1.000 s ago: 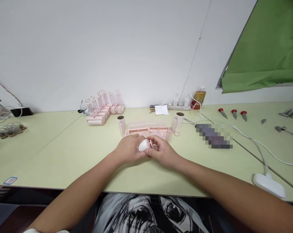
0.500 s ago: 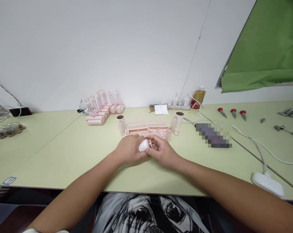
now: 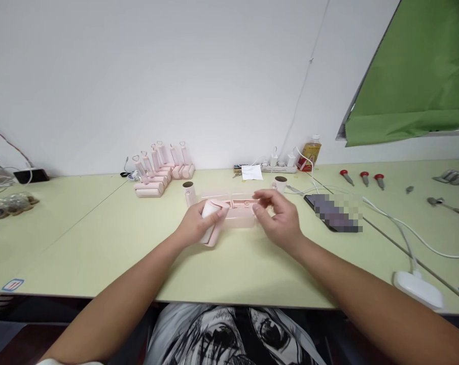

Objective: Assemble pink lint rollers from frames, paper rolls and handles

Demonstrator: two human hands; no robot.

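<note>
My left hand [image 3: 194, 223] is closed around a pink-and-white lint roller head [image 3: 214, 223], held tilted above the table. Its handle is not visible. My right hand [image 3: 280, 218] is apart from it, over the right end of the pink tray-like parts [image 3: 240, 219]. Its thumb and index finger are spaced apart and slightly blurred, and I make out nothing held between them. Beyond the hands, an upright roll with a brown core [image 3: 188, 190] stands on the left and a second roll [image 3: 279, 184] on the right, partly behind my right hand.
Several finished-looking pink rollers with heart-ended handles [image 3: 161, 170] stand at the back left. A power strip [image 3: 278, 169], a paper [image 3: 252, 172] and a bottle [image 3: 310, 153] line the wall. Rightward lie a phone [image 3: 331, 213], cables, red-handled screwdrivers [image 3: 364, 178] and a white charger [image 3: 418, 290].
My hands, formerly together on the white-and-pink piece, have separated. The left has turned the roller head more upright; the right has moved right and forward, off it.
</note>
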